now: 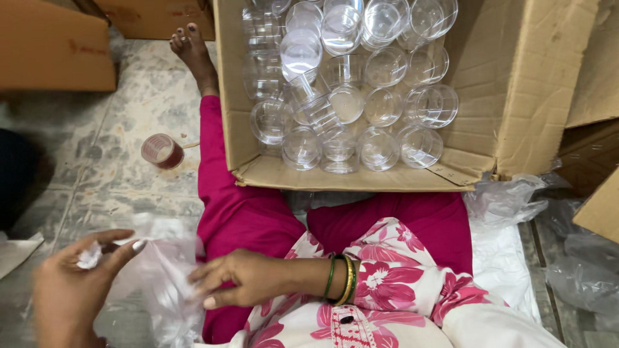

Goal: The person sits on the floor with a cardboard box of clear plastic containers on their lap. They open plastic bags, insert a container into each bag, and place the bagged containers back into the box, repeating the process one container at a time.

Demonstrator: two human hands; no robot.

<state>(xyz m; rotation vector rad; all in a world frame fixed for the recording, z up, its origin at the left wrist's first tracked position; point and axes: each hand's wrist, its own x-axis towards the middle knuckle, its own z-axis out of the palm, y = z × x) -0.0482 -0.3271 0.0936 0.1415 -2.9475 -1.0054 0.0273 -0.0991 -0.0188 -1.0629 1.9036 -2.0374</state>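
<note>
At the lower left of the frame, the left hand [71, 290] pinches the upper edge of a clear plastic bag [161, 277] between thumb and fingers. The right hand [242, 277] grips the bag's right side, fingers curled. The bag is judged light, limp and slippery; take hold at its edges. A cardboard box [516, 84] of clear plastic cups [361, 84] sits at upper centre; the cups look brittle.

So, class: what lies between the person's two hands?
In the head view, a clear plastic bag stretches between the left hand and right hand; both grip it.
</note>
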